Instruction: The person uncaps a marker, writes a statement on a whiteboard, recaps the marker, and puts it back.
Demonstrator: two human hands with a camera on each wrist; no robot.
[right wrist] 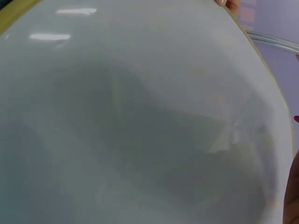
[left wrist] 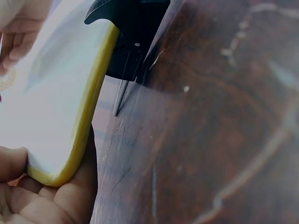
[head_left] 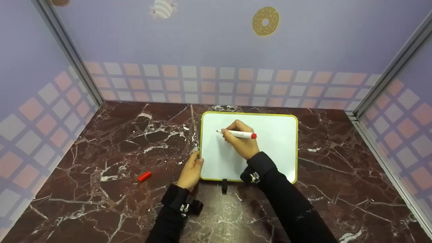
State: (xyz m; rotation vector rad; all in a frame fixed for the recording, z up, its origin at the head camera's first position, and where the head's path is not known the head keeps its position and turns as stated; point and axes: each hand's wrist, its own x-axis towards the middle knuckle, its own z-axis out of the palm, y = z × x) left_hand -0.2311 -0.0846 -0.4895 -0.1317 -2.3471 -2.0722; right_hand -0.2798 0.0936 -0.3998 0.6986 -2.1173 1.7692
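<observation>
A whiteboard (head_left: pixel 273 148) with a yellow rim (left wrist: pixel 88 93) leans on the table in front of me. My left hand (head_left: pixel 190 171) grips its left edge low down; in the left wrist view the thumb (left wrist: pixel 11 164) lies on the white face and the fingers curl behind. Over the board, my right hand (head_left: pixel 243 143) pinches a white marker (head_left: pixel 238 134) with a red end. The uncapped dark tip points left, close over the upper left part of the writing surface. Mostly bare board (right wrist: pixel 140 116) fills the right wrist view.
A red marker cap (head_left: pixel 144 176) lies on the dark marbled table (head_left: pixel 101 209), left of my left hand. A black stand clip (head_left: pixel 224 186) holds the board's bottom edge. Patterned wall panels (head_left: pixel 216 40) with metal corner posts enclose the table at the back and sides.
</observation>
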